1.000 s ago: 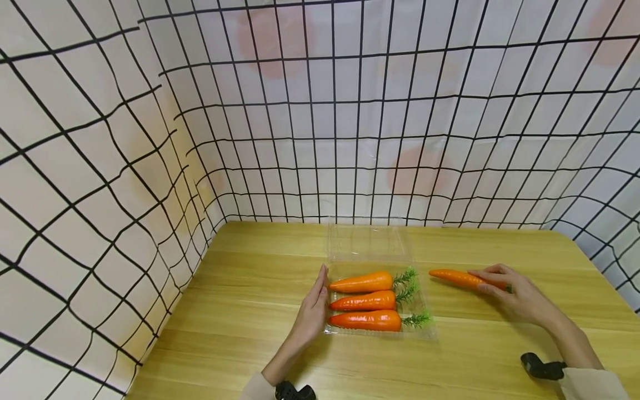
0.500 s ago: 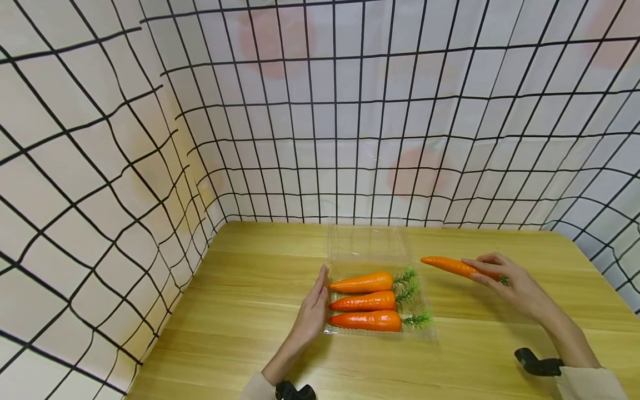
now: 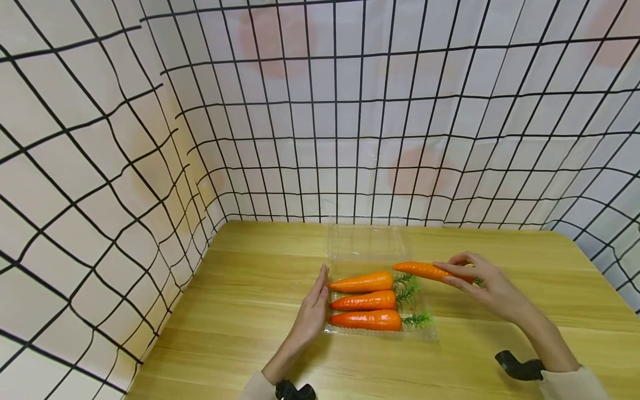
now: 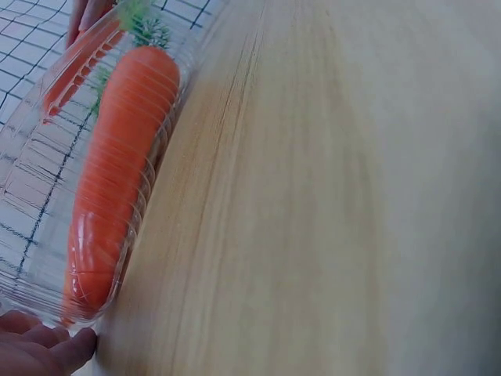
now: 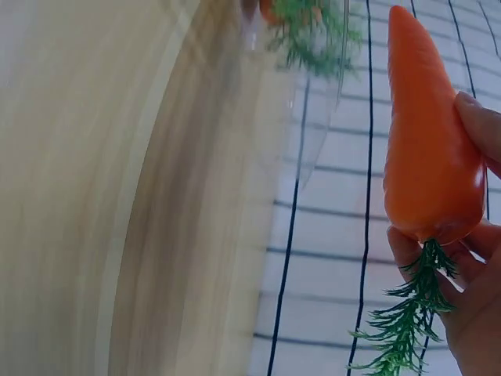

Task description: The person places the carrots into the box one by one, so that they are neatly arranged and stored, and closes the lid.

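Three orange carrots with green tops lie side by side in a clear plastic clamshell box (image 3: 425,331); the nearest carrot (image 3: 367,320) also shows large in the left wrist view. My left hand (image 3: 311,314) rests against the box's left side, its fingers fairly straight. With thumb and fingers my right hand (image 3: 482,280) grips a fourth carrot (image 3: 417,269), held level above the box's far right corner. Its tip points left, over the leafy top of the farthest carrot (image 3: 365,282). In the right wrist view the held carrot's green leaves (image 5: 407,317) hang below the palm.
The box's clear lid (image 3: 367,241) lies folded back toward the rear wall. A white cloth with a black grid (image 3: 370,122) surrounds the wooden table (image 3: 230,300) at the back and sides. A black wrist camera (image 3: 520,366) sits on the right wrist.
My right hand has lifted the carrot off the table and carried it left, until its tip is over the box. The left hand and the three boxed carrots have stayed put.
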The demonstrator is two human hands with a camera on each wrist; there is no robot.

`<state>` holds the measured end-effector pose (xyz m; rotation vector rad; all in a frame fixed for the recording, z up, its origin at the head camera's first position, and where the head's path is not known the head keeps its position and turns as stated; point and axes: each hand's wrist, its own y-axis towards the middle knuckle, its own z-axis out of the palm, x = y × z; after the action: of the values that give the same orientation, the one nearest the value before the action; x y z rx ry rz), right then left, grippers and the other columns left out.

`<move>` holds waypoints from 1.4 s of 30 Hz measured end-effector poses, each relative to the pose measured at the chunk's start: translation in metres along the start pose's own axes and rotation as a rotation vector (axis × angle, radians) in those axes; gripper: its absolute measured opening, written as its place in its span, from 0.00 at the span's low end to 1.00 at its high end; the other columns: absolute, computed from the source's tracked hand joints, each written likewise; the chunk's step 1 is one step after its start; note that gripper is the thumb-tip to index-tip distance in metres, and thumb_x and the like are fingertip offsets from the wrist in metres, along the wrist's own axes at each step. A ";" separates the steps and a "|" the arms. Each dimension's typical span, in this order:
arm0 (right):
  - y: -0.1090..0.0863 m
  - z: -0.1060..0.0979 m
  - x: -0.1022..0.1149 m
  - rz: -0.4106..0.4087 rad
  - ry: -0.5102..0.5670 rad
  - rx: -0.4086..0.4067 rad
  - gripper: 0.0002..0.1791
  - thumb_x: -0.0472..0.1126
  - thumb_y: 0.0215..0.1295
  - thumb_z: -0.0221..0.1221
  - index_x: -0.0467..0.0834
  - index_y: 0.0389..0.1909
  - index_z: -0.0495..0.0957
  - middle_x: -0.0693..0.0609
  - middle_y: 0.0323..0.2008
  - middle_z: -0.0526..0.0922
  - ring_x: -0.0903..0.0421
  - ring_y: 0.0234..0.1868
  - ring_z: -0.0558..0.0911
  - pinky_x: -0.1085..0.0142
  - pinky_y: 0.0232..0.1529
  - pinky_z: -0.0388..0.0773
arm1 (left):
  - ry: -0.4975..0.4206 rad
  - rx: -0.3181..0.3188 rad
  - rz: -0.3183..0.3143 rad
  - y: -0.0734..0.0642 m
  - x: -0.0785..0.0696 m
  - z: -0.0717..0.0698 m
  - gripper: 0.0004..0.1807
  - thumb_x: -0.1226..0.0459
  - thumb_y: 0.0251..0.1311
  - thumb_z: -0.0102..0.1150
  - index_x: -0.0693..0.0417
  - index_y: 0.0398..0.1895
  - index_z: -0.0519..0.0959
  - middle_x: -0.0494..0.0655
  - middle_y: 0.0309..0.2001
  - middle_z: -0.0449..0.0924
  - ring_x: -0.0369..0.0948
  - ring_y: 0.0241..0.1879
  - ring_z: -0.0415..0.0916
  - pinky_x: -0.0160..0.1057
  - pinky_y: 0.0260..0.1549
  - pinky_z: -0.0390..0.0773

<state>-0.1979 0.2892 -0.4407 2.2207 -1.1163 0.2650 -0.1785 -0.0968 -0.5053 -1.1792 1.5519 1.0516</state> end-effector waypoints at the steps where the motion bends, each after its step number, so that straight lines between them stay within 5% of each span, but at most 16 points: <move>1: 0.002 0.002 0.002 -0.008 0.013 0.005 0.23 0.31 0.66 0.66 0.50 0.61 0.85 0.57 0.51 0.78 0.70 0.47 0.70 0.70 0.36 0.72 | 0.003 -0.002 0.002 0.000 0.000 0.000 0.30 0.66 0.84 0.30 0.56 0.84 0.44 0.52 0.84 0.45 0.50 0.83 0.46 0.51 0.81 0.46; 12: 0.014 0.029 0.021 -0.131 0.063 0.026 0.25 0.30 0.64 0.68 0.50 0.60 0.85 0.55 0.48 0.79 0.68 0.44 0.72 0.70 0.33 0.73 | 0.034 -0.009 0.025 0.000 0.000 0.000 0.30 0.68 0.83 0.30 0.58 0.84 0.45 0.56 0.83 0.47 0.53 0.82 0.47 0.56 0.80 0.46; 42: 0.043 0.075 0.051 -0.179 -0.021 0.120 0.18 0.39 0.66 0.68 0.50 0.56 0.88 0.54 0.44 0.78 0.64 0.43 0.70 0.70 0.38 0.74 | 0.028 -0.002 0.016 0.000 -0.001 0.000 0.30 0.67 0.84 0.30 0.56 0.84 0.44 0.54 0.84 0.46 0.50 0.82 0.48 0.52 0.81 0.47</move>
<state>-0.2067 0.1907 -0.4582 2.4173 -0.9258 0.2376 -0.1784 -0.0967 -0.5043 -1.1900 1.5846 1.0512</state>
